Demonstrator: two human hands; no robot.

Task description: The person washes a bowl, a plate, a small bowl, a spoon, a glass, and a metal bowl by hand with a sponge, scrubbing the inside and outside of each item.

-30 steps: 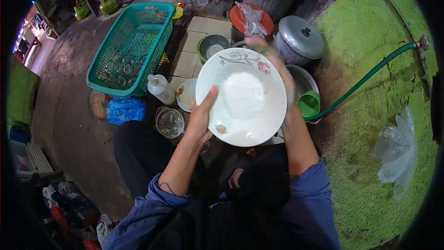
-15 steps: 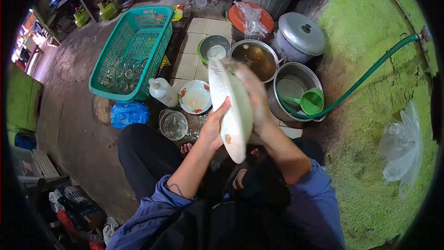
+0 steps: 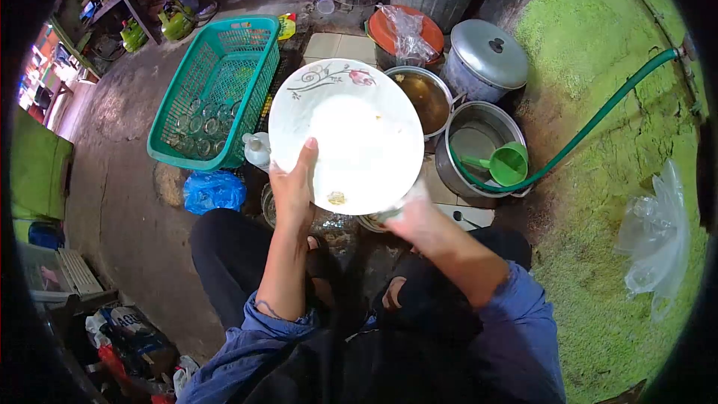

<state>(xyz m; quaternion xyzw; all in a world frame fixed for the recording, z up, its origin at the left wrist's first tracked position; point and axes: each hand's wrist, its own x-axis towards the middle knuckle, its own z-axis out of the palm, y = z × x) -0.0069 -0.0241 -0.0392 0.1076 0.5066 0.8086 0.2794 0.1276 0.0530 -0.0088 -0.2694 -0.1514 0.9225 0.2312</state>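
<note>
A white plate [image 3: 359, 157] with a pink flower and grey scrolls near its far rim faces me, held up above the floor. A small yellow-brown patch marks its near edge. My left hand [image 3: 292, 187] grips the plate's left side, thumb lying on the face and fingers behind. At the lower right rim is my right hand [image 3: 419, 221], its fingers smeared by motion; whether it holds anything I cannot tell. Behind the plate, a white bottle [image 3: 256, 148] shows in part at the left.
A green basket [image 3: 168, 123] with several glasses stands at the left, a blue plastic bag [image 3: 213, 192] below it. To the right are a pot of brown water [image 3: 428, 101], a lidded pot [image 3: 488, 56], and a pot [image 3: 467, 161] with a green dipper [image 3: 509, 164] and hose [image 3: 598, 123].
The plate has turned from nearly edge-on to face me, covering the bowls behind it. My right hand has moved from the plate's far side down to its lower right rim.
</note>
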